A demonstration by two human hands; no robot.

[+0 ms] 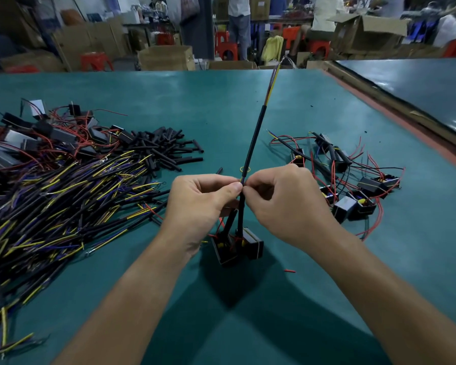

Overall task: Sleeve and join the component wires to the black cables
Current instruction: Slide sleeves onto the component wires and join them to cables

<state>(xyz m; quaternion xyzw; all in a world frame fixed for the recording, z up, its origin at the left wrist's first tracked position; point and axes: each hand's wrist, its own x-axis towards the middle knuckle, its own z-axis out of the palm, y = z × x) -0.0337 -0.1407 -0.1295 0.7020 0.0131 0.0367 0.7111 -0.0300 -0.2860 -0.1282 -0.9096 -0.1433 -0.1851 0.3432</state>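
Teal worktable (pixel 248 96), cardboard boxes (pixel 166 57), red stools (pixel 96 60), blurred workshop

The worktop (pixel 248 101) is teal green. The cable (pixel 250 148) is black, with yellow and purple wires (pixel 272 79) at its tip. The stool (pixel 95 60) is red.

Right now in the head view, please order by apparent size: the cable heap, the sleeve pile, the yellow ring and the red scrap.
1. Cable heap, by far largest.
2. Sleeve pile.
3. Yellow ring and red scrap: both tiny, alike; the scrap is nearer the camera, so unranked.
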